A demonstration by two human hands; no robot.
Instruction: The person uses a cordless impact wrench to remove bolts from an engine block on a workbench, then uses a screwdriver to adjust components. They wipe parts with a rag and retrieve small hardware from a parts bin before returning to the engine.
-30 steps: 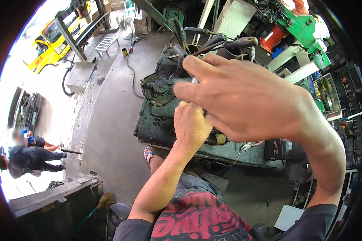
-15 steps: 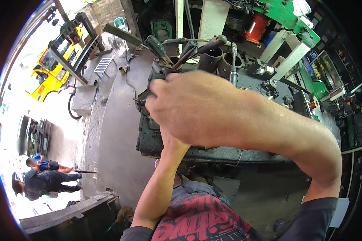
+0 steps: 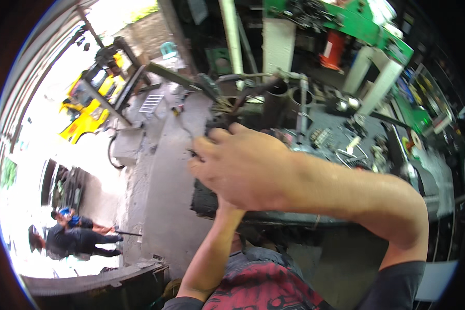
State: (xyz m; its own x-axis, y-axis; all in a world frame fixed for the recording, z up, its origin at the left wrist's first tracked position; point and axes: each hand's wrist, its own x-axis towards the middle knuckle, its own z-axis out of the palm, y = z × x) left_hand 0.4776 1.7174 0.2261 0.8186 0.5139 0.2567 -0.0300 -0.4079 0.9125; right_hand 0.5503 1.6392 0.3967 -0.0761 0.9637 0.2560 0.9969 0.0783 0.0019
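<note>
Over the left end of a dark workbench (image 3: 205, 199), my right hand (image 3: 237, 165) reaches across in front of me with its fingers curled in. Whatever lies in its grip is hidden; only a small dark bit shows by the fingertips. Below it comes my left hand (image 3: 227, 211), visible only around the wrist, its fingers covered by the right hand. Just beyond the hands, several dark-handled tools (image 3: 232, 108) stand bunched together, slightly blurred. Beside them are two dark open metal cylinders, one (image 3: 276, 101) left of the other (image 3: 297, 106).
A metal bar tool (image 3: 303, 101) leans by the cylinders. Loose parts and wire (image 3: 354, 155) lie on the bench's right. Behind stands a green and white machine frame (image 3: 364, 26) with a red cylinder (image 3: 331, 50). Two people (image 3: 77, 237) and a yellow vehicle (image 3: 90, 116) are at the left.
The whole view has shifted, so bench and surroundings sit lower and further right. Both hands stay together, the right still over the left, its fingers still curled.
</note>
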